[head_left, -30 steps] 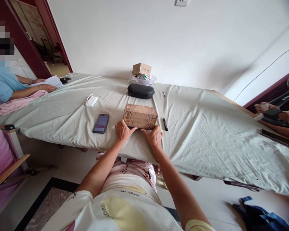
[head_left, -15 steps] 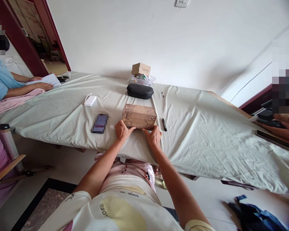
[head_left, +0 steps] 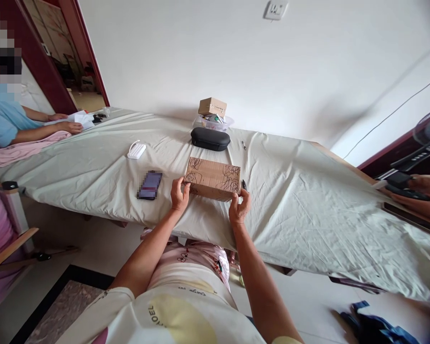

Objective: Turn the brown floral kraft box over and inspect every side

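A brown cardboard box [head_left: 215, 173] with dark scribbled drawings near its corners is between my hands, over the cloth-covered table. My left hand [head_left: 180, 193] grips its near left corner, thumb on the front side. At the near right corner my right hand [head_left: 239, 205] holds it the same way. Partly hidden behind the box's right end and my right fingers lies a black marker [head_left: 244, 184]. To the left of my left hand is a phone [head_left: 149, 185], its screen blurred out. Beyond the box rests a black zip case [head_left: 210, 138].
A white power bank [head_left: 136, 150] lies left of the case, a small pen [head_left: 244, 145] right of it. Behind stands a clear plastic basket [head_left: 226, 125] with a small carton [head_left: 212, 106] on top. At left a person holds papers [head_left: 82, 119]; at right another person's hands hold a dark device [head_left: 406, 186].
The box has turned, showing a different face upward, and shifted slightly right. My hands have moved farther apart to its near corners. The person at left has moved the papers.
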Motion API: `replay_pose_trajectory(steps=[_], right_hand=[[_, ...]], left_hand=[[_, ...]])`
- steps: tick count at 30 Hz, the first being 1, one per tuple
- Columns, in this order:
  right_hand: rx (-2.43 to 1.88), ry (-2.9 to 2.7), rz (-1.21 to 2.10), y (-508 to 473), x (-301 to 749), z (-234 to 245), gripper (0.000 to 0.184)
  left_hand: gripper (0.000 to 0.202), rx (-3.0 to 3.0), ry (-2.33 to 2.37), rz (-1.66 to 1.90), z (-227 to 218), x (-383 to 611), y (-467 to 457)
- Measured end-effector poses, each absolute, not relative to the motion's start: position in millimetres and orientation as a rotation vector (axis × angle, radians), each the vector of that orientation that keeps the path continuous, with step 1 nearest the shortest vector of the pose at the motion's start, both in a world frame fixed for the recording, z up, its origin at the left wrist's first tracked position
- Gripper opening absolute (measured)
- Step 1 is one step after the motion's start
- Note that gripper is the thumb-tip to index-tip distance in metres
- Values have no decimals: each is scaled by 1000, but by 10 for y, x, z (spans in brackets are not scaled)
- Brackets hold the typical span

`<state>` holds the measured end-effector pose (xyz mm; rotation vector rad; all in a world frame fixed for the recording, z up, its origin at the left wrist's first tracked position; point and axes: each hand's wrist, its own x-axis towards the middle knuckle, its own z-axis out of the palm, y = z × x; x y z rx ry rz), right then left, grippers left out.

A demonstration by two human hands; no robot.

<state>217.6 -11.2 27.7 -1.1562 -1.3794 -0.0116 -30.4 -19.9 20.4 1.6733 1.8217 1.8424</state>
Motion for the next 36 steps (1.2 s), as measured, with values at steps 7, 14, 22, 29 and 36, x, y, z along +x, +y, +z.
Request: replay_pose_trajectory(steps=[7, 14, 22, 29, 36], right_hand=[[-1234, -1399, 171, 70, 2194, 143, 37], [-1262, -1465, 213, 138, 2214, 26, 26], [-1292, -1572, 255, 154, 2206, -65, 36], [-1283, -1561, 263, 175, 2210, -82, 34], [-1226, -1555, 258, 160, 2209, -86, 36]], left_hand=[[14, 1634, 1818, 1736, 113, -280, -104], [15, 1640, 1958, 1398, 141, -266, -112], [18, 1655, 2001, 1361, 134, -284, -107], [33, 1650, 1999, 1368, 143, -289, -94], [43, 1621, 1989, 1372, 181, -258, -107]])
